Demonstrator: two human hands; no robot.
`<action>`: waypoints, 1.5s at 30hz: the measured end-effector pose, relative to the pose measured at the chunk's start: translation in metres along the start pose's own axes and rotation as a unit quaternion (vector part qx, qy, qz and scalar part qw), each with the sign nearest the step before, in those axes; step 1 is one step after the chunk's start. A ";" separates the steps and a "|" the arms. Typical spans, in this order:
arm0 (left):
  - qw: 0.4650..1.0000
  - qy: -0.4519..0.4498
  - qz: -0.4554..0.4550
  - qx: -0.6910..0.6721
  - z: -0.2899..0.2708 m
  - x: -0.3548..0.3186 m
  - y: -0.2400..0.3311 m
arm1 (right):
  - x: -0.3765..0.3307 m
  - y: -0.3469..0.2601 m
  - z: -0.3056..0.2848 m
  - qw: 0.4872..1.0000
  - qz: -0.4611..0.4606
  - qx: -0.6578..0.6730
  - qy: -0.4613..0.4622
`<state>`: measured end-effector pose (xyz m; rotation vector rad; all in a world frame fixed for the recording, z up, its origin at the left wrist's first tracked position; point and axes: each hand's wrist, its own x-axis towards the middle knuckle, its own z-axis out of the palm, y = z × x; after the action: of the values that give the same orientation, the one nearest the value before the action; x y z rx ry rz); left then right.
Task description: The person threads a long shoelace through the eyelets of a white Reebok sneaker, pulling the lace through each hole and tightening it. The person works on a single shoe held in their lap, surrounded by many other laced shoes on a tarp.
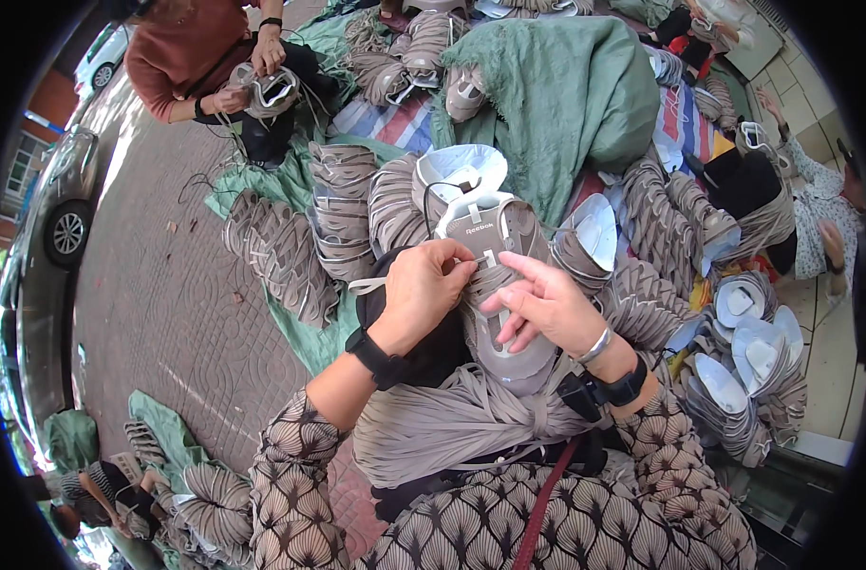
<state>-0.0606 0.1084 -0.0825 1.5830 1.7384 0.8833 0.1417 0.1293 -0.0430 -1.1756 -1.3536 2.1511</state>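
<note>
We're looking straight down at a grey shoe upper (495,285) held over the lap, toe end toward the body and its white tongue pointing away. The left hand (419,294) comes in from the left with its fingers pinched together on a pale lace (476,261) right at the eyelets, and a loose end of that lace trails off to the left of the wrist. The right hand (545,306) lies on the right flank of the upper, index finger stretched toward the lace and the other fingers curled on the fabric, pressing it steady rather than closed around it. Under the wrists sits a thick bundle of grey laces (452,418) across the lap. Around us, stacks of matching uppers (286,256) ring a green tarp (556,90), and at top left another person (210,57) handles a shoe too.
</note>
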 end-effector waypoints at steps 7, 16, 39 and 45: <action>0.992 -0.038 0.014 0.116 -0.004 0.008 0.010 | 0.008 -0.003 -0.001 0.992 0.041 0.116 -0.023; 0.969 -0.160 -0.050 -0.184 -0.007 0.029 -0.002 | 0.013 0.021 -0.022 0.972 -0.024 0.234 -0.007; 0.991 0.032 0.082 0.102 -0.007 0.049 -0.002 | 0.005 0.035 -0.082 0.979 -0.170 0.106 0.042; 0.981 -0.033 0.052 0.183 0.023 0.066 0.025 | -0.045 0.062 -0.109 0.910 -0.281 0.182 0.243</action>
<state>-0.0332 0.1775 -0.0759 1.9298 1.8618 0.5691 0.2631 0.1325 -0.0978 -0.9325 -0.8744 1.4810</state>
